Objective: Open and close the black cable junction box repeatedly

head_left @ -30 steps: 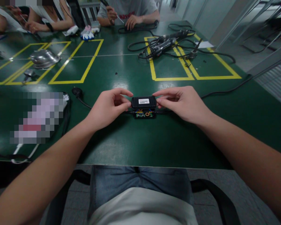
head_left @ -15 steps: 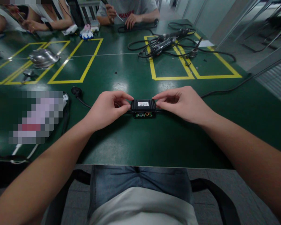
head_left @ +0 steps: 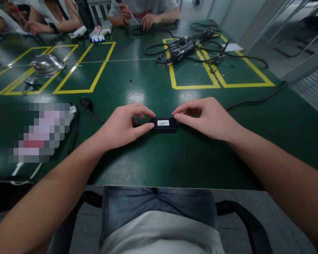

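A small black plastic case [head_left: 165, 127] with a white printed label [head_left: 163, 123] lies flat on the table in front of me. Its lid sits over the lower half, so the circuit board inside is hidden. My left hand [head_left: 127, 123] has the case's left end between thumb and index finger. At the upper right corner, the thumb and fingertips of my right hand [head_left: 201, 116] are close together against the case. A black cable runs out from each end of the case, passing behind my hands. The left one leads to a black plug [head_left: 86, 103].
A pixelated object [head_left: 42, 130] with white cables lies at left. Beyond are yellow tape frames, a shiny metal bowl-like part [head_left: 48, 65], and black corded tools [head_left: 185, 49]. Gloves [head_left: 97, 34] lie at the far edge, where co-workers sit. One co-worker's hand [head_left: 148, 22] rests on a dark item.
The lid has come down onto the lower half, covering the circuit board that showed before. My left fingers have spread a little and shifted right; my right hand has barely moved.
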Demonstrator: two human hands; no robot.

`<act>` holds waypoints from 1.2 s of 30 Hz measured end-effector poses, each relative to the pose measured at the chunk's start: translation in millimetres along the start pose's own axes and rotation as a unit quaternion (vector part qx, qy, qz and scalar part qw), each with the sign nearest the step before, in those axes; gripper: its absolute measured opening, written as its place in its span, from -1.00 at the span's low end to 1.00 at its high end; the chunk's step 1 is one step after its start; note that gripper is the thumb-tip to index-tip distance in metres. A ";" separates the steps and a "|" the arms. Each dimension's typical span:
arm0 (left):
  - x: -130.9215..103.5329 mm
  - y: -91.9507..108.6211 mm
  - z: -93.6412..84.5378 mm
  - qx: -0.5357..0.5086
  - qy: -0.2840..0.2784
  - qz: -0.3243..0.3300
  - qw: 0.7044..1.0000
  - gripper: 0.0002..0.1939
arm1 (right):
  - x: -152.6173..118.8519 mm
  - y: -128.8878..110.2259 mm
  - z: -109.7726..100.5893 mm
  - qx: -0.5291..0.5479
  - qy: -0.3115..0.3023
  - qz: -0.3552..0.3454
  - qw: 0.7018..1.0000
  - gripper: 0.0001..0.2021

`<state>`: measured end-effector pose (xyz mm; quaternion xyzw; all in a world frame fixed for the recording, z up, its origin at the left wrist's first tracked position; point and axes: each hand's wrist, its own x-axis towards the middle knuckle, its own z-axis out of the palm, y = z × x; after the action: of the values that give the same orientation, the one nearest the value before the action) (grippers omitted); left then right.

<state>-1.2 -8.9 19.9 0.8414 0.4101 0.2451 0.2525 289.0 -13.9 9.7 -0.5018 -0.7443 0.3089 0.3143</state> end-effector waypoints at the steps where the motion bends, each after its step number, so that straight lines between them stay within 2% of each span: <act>1: -0.6 -0.5 0.5 0.001 -0.011 0.022 1.000 -0.64 | 0.1 0.4 0.2 -0.009 0.002 -0.006 1.000 -0.81; 4: -1.7 -2.6 2.5 0.010 -0.041 0.065 0.997 -0.63 | 0.6 2.1 1.1 -0.027 -0.010 -0.031 0.999 -0.82; 8: -1.8 -5.6 5.4 0.027 -0.056 0.071 0.996 -0.63 | 1.9 4.9 1.8 -0.029 -0.037 -0.046 0.998 -0.81; 19: -0.9 -11.7 9.2 0.051 -0.054 0.108 0.991 -0.64 | 5.2 14.8 2.3 -0.043 -0.064 -0.058 0.995 -0.80; 27: -2.3 -12.2 14.0 0.120 -0.061 0.150 0.979 -0.55 | 7.3 25.2 4.2 -0.083 -0.081 -0.126 0.985 -0.74; 36: 2.4 -12.9 14.0 0.141 -0.052 0.162 0.975 -0.62 | 6.8 27.0 8.8 -0.066 -0.070 -0.165 0.982 -0.74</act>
<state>1.5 -3.1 1.8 0.9353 0.2851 0.1785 0.1096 295.1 -0.5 -15.6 -0.3688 -0.8559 0.2376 0.2740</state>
